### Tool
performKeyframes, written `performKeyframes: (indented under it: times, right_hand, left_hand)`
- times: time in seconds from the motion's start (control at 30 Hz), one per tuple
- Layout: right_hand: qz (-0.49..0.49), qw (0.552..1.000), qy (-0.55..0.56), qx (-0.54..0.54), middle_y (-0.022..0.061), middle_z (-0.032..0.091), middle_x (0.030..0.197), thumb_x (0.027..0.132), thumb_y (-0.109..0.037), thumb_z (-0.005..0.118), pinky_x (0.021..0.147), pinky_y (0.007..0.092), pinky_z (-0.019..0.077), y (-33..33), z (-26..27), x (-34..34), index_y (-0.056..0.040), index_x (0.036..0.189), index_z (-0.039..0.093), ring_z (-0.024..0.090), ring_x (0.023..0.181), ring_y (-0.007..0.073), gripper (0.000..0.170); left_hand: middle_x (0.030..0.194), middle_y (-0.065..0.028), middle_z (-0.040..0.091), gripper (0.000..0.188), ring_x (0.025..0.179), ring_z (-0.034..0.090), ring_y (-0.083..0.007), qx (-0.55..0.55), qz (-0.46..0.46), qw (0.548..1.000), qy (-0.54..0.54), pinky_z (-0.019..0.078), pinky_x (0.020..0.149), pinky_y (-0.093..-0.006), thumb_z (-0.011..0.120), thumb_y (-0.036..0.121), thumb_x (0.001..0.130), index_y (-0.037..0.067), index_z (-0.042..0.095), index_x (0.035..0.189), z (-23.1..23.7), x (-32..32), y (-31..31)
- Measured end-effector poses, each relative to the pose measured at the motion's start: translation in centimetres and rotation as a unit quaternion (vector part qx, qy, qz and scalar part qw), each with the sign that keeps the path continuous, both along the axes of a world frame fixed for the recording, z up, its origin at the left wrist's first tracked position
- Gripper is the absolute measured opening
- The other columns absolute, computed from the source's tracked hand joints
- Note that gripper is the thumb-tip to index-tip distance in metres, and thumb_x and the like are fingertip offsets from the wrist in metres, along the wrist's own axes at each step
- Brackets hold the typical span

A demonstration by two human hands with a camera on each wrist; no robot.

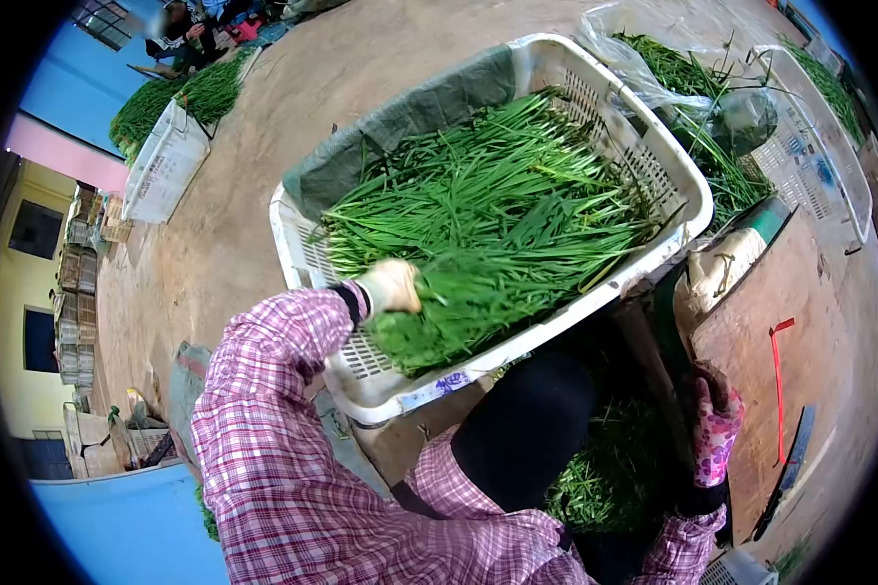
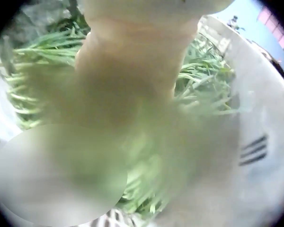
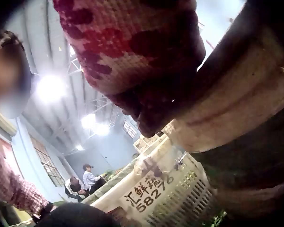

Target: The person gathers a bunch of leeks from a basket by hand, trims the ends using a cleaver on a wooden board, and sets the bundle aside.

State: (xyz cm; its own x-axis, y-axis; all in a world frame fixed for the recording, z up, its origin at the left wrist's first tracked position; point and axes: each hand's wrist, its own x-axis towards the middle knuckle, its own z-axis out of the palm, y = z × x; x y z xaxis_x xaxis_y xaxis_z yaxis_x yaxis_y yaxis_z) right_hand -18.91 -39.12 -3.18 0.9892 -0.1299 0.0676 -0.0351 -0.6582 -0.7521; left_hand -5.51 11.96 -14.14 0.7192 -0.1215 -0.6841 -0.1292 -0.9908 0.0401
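Greens (image 1: 444,307) at left hand (image 1: 392,286) blurred; fingers smeared in left wrist view. Right hand (image 1: 717,429): fingertips dim, hold unclear, glove cut by right wrist view's top edge. Purple marking (image 1: 452,382) illegible.

Blue wall (image 1: 68,73), brown floor (image 1: 205,210).

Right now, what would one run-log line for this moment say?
left hand: grips green leaves inside white basket | right hand: outside basket, what it grips unclear | basket: heaped with leaves

Behind my left hand (image 1: 390,286): pink-and-white plaid sleeve (image 1: 273,366), black wristband (image 1: 347,300). On my right hand (image 1: 717,421): pink floral glove (image 3: 118,40), darker at the fingers. Behind it: matching plaid.
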Motion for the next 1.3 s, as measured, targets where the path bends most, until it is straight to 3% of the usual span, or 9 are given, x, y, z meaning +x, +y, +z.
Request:
performKeyframes:
  times: [0.1, 0.2, 0.23, 0.47, 0.63, 0.93, 0.97, 1.1, 1.3]
  right_hand:
    - [-0.006, 1.0, 0.004, 0.014, 0.0115, 0.073, 0.097, 0.095, -0.002, 0.058, 0.082, 0.031, 0.0519, 0.7, 0.4, 0.4, -0.0003, 0.111, 0.068, 0.069, 0.089, 0.0192, 0.019]
    - [-0.003, 1.0, -0.004, -0.011, 0.0133, 0.073, 0.094, 0.092, -0.002, 0.062, 0.08, 0.0325, 0.0528, 1.2, 0.8, 0.7, -0.0018, 0.107, 0.07, 0.071, 0.087, 0.0224, 0.018]
    - [0.001, 1.0, -0.009, -0.027, 0.0141, 0.072, 0.093, 0.091, -0.002, 0.063, 0.078, 0.0332, 0.0532, 1.2, 0.9, 0.8, -0.0026, 0.105, 0.071, 0.071, 0.086, 0.0239, 0.017]
    - [0.045, 0.998, -0.024, -0.032, 0.0146, 0.071, 0.103, 0.087, 0.002, 0.065, 0.085, 0.0368, 0.0529, 4.1, 2.4, 1.4, -0.004, 0.108, 0.068, 0.069, 0.096, 0.0289, 0.022]
    - [0.164, 0.984, -0.055, -0.049, 0.0111, 0.069, 0.112, 0.079, 0.004, 0.071, 0.09, 0.039, 0.0512, 7.7, 3.1, 4.0, -0.0061, 0.111, 0.068, 0.064, 0.105, 0.0312, 0.034]
    - [0.193, 0.981, 0.005, -0.036, 0.0125, 0.07, 0.105, 0.081, 0.002, 0.069, 0.085, 0.0404, 0.052, 7.6, 0.7, 2.8, -0.006, 0.107, 0.069, 0.064, 0.097, 0.0327, 0.028]
    - [0.192, 0.981, 0.013, -0.03, 0.0125, 0.07, 0.104, 0.081, 0.003, 0.068, 0.085, 0.0406, 0.0518, 7.7, 0.9, 2.9, -0.0059, 0.106, 0.069, 0.064, 0.097, 0.0327, 0.026]
    - [0.212, 0.976, -0.008, -0.046, 0.0125, 0.07, 0.103, 0.082, 0.004, 0.067, 0.084, 0.0397, 0.0519, 7.4, 0.9, 2.8, -0.0056, 0.106, 0.069, 0.065, 0.097, 0.032, 0.026]
    - [0.186, 0.982, 0.009, -0.025, 0.0126, 0.071, 0.103, 0.082, 0.005, 0.066, 0.085, 0.0391, 0.052, 7.7, 3.3, 3.2, -0.0032, 0.106, 0.069, 0.066, 0.096, 0.031, 0.025]
  left_hand:
    - [0.095, -0.019, 0.072, 0.039, 0.089, 0.07, -0.0325, -0.004, 0.069, 0.994, -0.088, 0.0567, 0.076, -0.0395, 0.072, 0.033, 0.067, 0.005, 0.072, 0.095, -0.2, 2.3, 2.8]
    - [0.091, -0.0223, 0.071, 0.038, 0.088, 0.07, -0.0362, 0.024, 0.007, 0.999, -0.035, 0.0572, 0.076, -0.0408, 0.073, 0.032, 0.069, 0.001, 0.072, 0.09, -1.4, 0.7, 1.5]
    - [0.103, -0.0228, 0.07, 0.053, 0.098, 0.068, -0.0361, 0.034, 0.014, 0.997, 0.072, 0.0554, 0.083, -0.0415, 0.073, 0.033, 0.068, 0.0, 0.066, 0.108, -1.1, 0.3, 0.6]
    - [0.122, -0.0231, 0.064, 0.066, 0.113, 0.063, -0.0351, 0.033, 0.042, 0.99, 0.13, 0.0509, 0.095, -0.04, 0.074, 0.035, 0.072, -0.003, 0.057, 0.123, 0.5, -0.8, -0.5]
    - [0.115, -0.0215, 0.067, 0.056, 0.107, 0.065, -0.0367, 0.036, 0.031, 0.994, 0.102, 0.052, 0.092, -0.0406, 0.074, 0.038, 0.076, 0.003, 0.064, 0.118, -0.6, 0.1, 2.3]
    - [0.102, -0.0222, 0.07, 0.055, 0.096, 0.067, -0.0381, -0.053, 0.031, 0.991, 0.118, 0.0544, 0.082, -0.043, 0.074, 0.036, 0.07, 0.0, 0.065, 0.11, -0.7, -1.9, 2.6]
    - [0.111, -0.0234, 0.069, 0.076, 0.102, 0.067, -0.0327, -0.045, 0.013, 0.989, 0.142, 0.0533, 0.088, -0.0378, 0.08, 0.037, 0.071, -0.006, 0.054, 0.128, 1.3, -1.3, 1.7]
    - [0.129, -0.0204, 0.063, 0.1, 0.118, 0.061, -0.0303, -0.045, 0.016, 0.99, 0.135, 0.0467, 0.101, -0.0354, 0.084, 0.034, 0.071, 0.007, 0.033, 0.152, 6.5, 0.7, 2.4]
    - [0.135, -0.0215, 0.057, 0.06, 0.123, 0.056, -0.0341, -0.081, 0.067, 0.985, -0.14, 0.0452, 0.105, -0.0397, 0.067, 0.016, 0.088, 0.007, 0.047, 0.143, 13.4, -2.3, 6.7]
